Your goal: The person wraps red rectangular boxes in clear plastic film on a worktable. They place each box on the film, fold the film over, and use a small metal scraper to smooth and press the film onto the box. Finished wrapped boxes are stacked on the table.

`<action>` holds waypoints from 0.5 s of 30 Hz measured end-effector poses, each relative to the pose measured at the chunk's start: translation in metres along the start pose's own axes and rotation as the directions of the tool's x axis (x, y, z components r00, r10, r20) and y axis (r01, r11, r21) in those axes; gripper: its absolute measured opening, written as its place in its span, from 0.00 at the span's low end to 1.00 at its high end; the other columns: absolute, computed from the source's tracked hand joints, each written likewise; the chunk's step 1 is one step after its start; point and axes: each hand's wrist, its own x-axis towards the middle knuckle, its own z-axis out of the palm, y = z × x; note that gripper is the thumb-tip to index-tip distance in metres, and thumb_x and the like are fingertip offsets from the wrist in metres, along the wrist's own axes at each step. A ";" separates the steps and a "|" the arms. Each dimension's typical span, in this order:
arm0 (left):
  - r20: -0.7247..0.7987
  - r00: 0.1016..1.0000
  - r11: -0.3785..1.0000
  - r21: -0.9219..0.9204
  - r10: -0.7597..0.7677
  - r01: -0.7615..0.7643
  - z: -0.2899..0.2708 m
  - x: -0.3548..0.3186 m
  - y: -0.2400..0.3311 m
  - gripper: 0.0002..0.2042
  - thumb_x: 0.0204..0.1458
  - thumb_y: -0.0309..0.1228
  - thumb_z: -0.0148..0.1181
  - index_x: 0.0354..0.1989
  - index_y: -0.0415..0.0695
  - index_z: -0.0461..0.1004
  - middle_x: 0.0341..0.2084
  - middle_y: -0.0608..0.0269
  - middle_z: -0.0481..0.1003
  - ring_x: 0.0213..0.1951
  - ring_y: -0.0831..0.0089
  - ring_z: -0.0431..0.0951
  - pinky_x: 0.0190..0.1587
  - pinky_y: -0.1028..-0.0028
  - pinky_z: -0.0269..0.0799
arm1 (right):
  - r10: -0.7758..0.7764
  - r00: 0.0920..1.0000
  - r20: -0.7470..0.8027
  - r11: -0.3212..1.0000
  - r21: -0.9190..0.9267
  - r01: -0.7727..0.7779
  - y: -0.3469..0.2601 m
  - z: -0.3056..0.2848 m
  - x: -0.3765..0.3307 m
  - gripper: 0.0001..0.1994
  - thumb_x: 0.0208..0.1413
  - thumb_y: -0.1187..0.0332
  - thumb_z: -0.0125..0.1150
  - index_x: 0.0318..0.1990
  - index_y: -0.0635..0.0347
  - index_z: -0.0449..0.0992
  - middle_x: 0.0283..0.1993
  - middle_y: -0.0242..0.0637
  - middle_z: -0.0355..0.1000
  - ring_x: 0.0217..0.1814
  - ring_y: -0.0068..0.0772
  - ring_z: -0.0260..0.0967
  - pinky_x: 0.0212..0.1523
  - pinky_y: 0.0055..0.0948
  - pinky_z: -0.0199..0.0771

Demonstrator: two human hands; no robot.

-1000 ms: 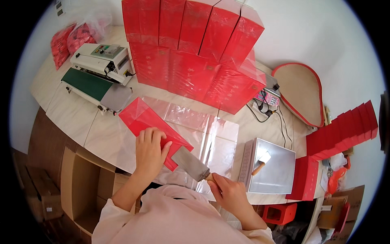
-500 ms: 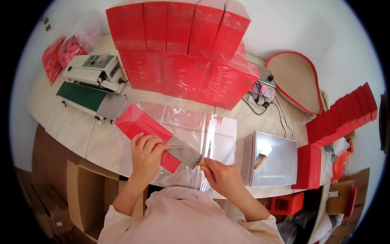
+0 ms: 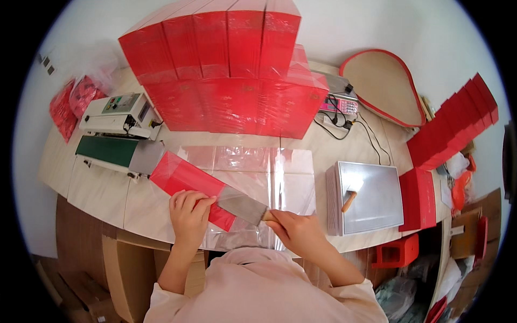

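A flat red box, covered in part by clear film, lies slantwise on the table in front of me. My left hand holds it by its near side, fingers bent over it and thumb pointing toward a metal blade. That blade belongs to a scraper with a short wooden handle, gripped in my right hand. The scraper's broad end lies against the box, close to my left thumb; whether it sits under the film I cannot tell. Clear plastic sheets are spread beneath the box and scraper.
Red boxes wrapped in film are stacked at the back. A sealing machine with a green belt stands left. To the right are a metal-topped box bearing another wooden-handled scraper, more red boxes, and cables.
The whole view has shifted a little. My left hand has slid slightly along the red box, back from the blade. The scraper stays against the box in my right hand.
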 end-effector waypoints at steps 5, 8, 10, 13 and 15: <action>-0.024 1.000 1.000 -0.005 -0.019 0.019 -0.001 -0.007 -0.002 0.08 0.38 0.20 0.67 0.28 0.45 0.78 0.30 0.65 0.73 0.38 0.62 0.73 0.49 0.59 0.66 | 0.114 0.990 0.079 0.993 0.016 -0.116 -0.001 -0.029 -0.021 0.09 0.58 0.63 0.62 0.40 0.57 0.78 0.23 0.35 0.75 0.18 0.38 0.70 0.18 0.32 0.67; -0.026 1.000 1.000 -0.001 -0.006 0.006 0.000 -0.007 -0.002 0.08 0.40 0.22 0.67 0.29 0.46 0.78 0.31 0.66 0.72 0.39 0.65 0.73 0.48 0.60 0.66 | 0.236 0.966 0.105 0.966 0.077 -0.245 0.003 -0.040 -0.033 0.10 0.58 0.64 0.63 0.42 0.59 0.79 0.23 0.38 0.75 0.18 0.39 0.70 0.19 0.33 0.67; -0.032 0.999 1.000 0.005 -0.017 0.018 0.000 -0.010 -0.002 0.07 0.40 0.22 0.66 0.29 0.46 0.78 0.31 0.66 0.72 0.39 0.65 0.73 0.48 0.60 0.66 | 0.306 0.943 0.127 0.944 0.085 -0.318 0.008 -0.038 -0.032 0.11 0.58 0.64 0.62 0.43 0.60 0.79 0.24 0.40 0.75 0.18 0.39 0.70 0.19 0.33 0.67; -0.032 0.999 1.000 -0.004 -0.028 0.028 0.000 -0.010 0.000 0.07 0.40 0.22 0.67 0.28 0.46 0.77 0.31 0.65 0.73 0.38 0.64 0.73 0.49 0.60 0.66 | 0.288 0.958 0.001 0.956 0.063 -0.288 0.010 -0.017 -0.021 0.10 0.60 0.64 0.61 0.43 0.60 0.79 0.24 0.41 0.75 0.18 0.39 0.70 0.18 0.33 0.66; -0.024 0.999 1.000 0.005 -0.022 0.023 -0.001 -0.011 -0.002 0.07 0.41 0.22 0.67 0.29 0.46 0.77 0.31 0.65 0.73 0.38 0.64 0.74 0.49 0.60 0.66 | 0.207 0.978 -0.040 0.978 -0.005 -0.207 0.012 -0.004 -0.014 0.09 0.60 0.64 0.60 0.42 0.59 0.79 0.25 0.40 0.75 0.18 0.39 0.70 0.18 0.33 0.65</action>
